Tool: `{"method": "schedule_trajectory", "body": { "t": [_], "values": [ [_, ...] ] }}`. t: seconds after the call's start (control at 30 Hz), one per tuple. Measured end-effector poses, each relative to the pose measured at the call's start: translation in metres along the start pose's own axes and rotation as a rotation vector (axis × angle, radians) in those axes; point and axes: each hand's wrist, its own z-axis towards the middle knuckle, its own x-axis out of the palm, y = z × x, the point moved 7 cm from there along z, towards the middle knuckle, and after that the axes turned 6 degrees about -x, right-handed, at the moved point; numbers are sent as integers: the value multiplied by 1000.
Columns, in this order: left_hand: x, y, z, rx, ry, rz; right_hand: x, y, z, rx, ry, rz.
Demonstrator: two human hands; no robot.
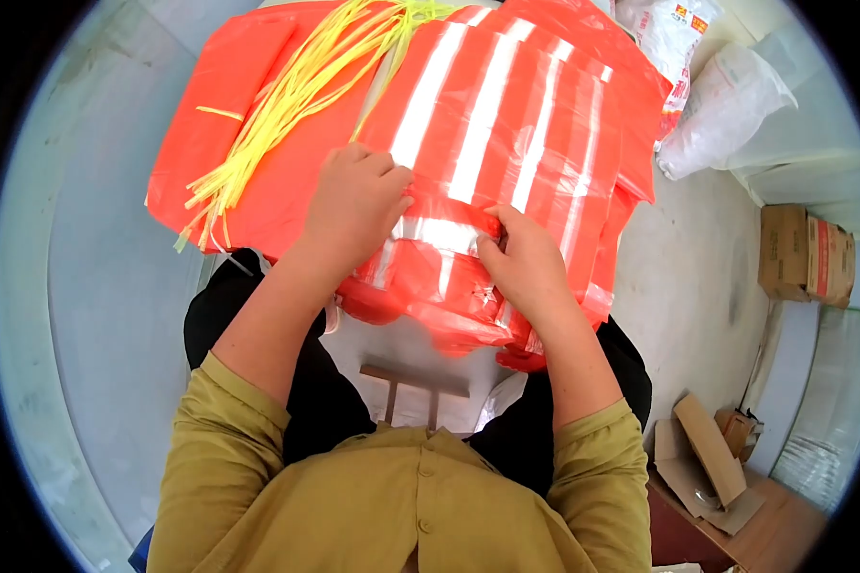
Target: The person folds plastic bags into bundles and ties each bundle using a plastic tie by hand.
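Layers of thin red plastic sheet (449, 115) with shiny white stripes spread across the surface in front of me. At the near side the plastic is gathered into a crosswise fold with a white band on it. My left hand (358, 201) lies over the left end of that fold, fingers curled down and closed on the plastic. My right hand (527, 253) pinches the fold's right end between thumb and forefinger. The loose near edge hangs crumpled toward my lap. A bundle of thin yellow plastic strips (296, 91) rests on plain red plastic to the left.
White plastic bags (726, 105) stand at the upper right. Cardboard boxes (784, 253) sit against the right wall, and an opened carton (702, 458) lies on a brown surface at lower right. Below the plastic, between my legs, is a brown frame (416, 382).
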Motion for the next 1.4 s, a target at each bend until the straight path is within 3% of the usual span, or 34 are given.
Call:
{"method": "schedule_trajectory", "body": {
  "t": [0.1,0.23,0.33,0.43,0.53,0.63,0.73,0.93,1.03,1.13,1.23,1.33,1.4],
  "values": [
    [-8,-28,-1,191,-111,39,-1,4,0,22,23,-34],
    [19,-58,-9,329,35,-329,2,5,-1,25,27,-65],
    [32,-59,-10,308,117,-337,-4,6,-8,3,-40,-124],
    [34,-59,-9,295,162,-319,-23,21,-23,-222,-141,-211],
    [33,-58,-10,295,184,-327,-10,37,-46,-574,29,-219],
    [33,-56,-12,281,237,-333,7,33,-57,-621,-1,-272],
    [31,-55,-12,266,298,-354,8,26,-58,-612,-40,-224],
    [17,-62,-7,208,408,-453,-12,8,-48,-275,-43,80],
    [29,-57,-6,138,381,-408,-34,16,-45,-402,-153,122],
    [38,-44,-4,55,367,-561,-91,-24,-47,-260,-462,-59],
    [40,-35,-3,-37,412,-690,-114,-53,-56,108,-384,212],
    [44,-30,-3,-251,502,-822,-96,-76,-53,-22,-266,230],
    [48,-27,-5,-357,535,-916,-89,-83,-53,-31,-307,286]
  ]
}}
